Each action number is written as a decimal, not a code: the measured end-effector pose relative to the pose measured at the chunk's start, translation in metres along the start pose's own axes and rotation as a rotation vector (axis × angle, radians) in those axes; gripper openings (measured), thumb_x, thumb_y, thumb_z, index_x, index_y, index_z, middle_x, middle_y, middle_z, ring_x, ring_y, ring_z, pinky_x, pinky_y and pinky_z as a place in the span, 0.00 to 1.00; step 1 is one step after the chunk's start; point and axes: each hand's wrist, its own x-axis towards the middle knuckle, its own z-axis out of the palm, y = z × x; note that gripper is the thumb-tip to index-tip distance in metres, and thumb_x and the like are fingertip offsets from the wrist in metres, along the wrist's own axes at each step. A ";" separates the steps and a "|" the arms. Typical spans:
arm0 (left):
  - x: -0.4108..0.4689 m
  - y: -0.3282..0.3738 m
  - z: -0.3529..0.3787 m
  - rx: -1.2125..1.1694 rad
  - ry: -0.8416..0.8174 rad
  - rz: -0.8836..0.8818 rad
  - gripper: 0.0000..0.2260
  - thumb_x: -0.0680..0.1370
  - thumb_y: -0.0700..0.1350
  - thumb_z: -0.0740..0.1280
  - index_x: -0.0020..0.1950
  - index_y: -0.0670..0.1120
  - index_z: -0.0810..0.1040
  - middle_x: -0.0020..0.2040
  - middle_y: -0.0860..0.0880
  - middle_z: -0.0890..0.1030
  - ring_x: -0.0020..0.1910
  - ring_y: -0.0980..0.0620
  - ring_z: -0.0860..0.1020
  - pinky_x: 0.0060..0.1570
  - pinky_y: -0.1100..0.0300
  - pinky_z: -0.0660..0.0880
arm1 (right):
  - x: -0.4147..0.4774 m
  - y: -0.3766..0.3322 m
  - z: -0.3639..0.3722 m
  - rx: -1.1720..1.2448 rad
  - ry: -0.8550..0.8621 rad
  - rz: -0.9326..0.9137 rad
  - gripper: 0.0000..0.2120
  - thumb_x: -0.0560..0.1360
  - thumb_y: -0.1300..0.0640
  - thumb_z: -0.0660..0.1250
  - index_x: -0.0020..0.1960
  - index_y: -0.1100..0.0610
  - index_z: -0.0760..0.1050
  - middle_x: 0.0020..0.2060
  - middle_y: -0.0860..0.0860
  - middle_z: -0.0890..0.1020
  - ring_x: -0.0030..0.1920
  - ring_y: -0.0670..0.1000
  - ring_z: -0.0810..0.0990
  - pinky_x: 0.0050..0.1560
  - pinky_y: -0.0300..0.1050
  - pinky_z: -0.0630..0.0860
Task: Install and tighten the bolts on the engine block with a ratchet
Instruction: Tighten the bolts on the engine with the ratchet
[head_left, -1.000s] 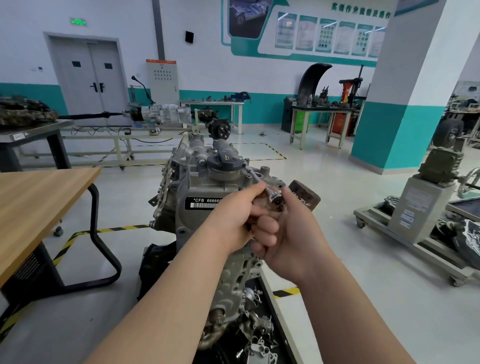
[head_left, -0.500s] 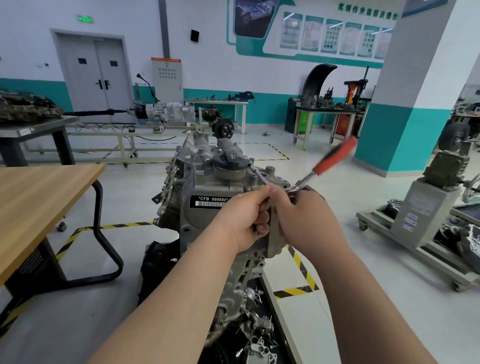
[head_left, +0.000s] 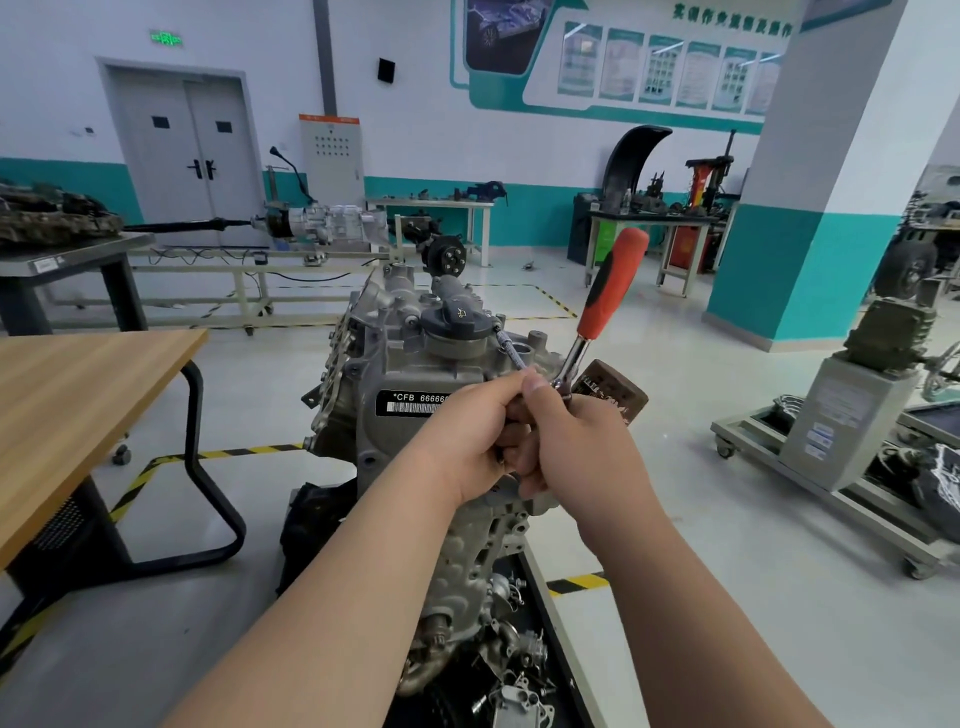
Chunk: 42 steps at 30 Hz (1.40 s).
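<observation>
The grey engine block (head_left: 415, 364) with a black "CFB" label stands upright in the middle, a black oil cap (head_left: 457, 319) on top. Both hands meet at its upper right corner. My right hand (head_left: 576, 447) grips the head end of the ratchet (head_left: 613, 280), thumb on top; the orange handle sticks up and slightly right, free of either hand. My left hand (head_left: 467, 436) is curled round the tool next to the right thumb. A thin knurled silver rod (head_left: 506, 345) runs from the hands up-left toward the oil cap. The bolt itself is hidden by the fingers.
A wooden table (head_left: 78, 395) with a black tube frame stands at the left. A brown block (head_left: 618, 389) sits just behind my right hand. Loose metal parts fill a black tray (head_left: 519, 691) below the engine. A wheeled cart with a machine (head_left: 841, 415) is at the right.
The ratchet's orange handle came into sight and swung from leaning far right to nearly upright. Both hands stayed together at the block's corner.
</observation>
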 end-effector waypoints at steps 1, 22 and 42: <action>0.000 0.000 -0.001 0.007 0.002 0.000 0.14 0.80 0.49 0.64 0.36 0.45 0.73 0.26 0.50 0.66 0.22 0.53 0.63 0.21 0.65 0.58 | 0.000 0.000 0.001 -0.026 0.003 -0.008 0.25 0.79 0.45 0.58 0.30 0.58 0.75 0.22 0.53 0.79 0.22 0.52 0.78 0.24 0.40 0.72; 0.002 0.003 0.004 0.075 0.033 -0.010 0.21 0.78 0.56 0.64 0.28 0.48 0.68 0.24 0.46 0.71 0.17 0.52 0.66 0.19 0.69 0.58 | 0.016 -0.005 0.004 0.881 -0.238 0.295 0.25 0.81 0.45 0.52 0.37 0.62 0.72 0.17 0.50 0.62 0.17 0.48 0.56 0.24 0.41 0.59; 0.003 0.003 0.009 -0.038 0.067 0.008 0.10 0.78 0.47 0.65 0.37 0.49 0.74 0.24 0.54 0.61 0.24 0.56 0.55 0.25 0.63 0.53 | 0.024 -0.032 -0.011 -0.887 0.113 -0.295 0.20 0.79 0.47 0.53 0.30 0.53 0.63 0.26 0.50 0.70 0.26 0.49 0.68 0.28 0.41 0.59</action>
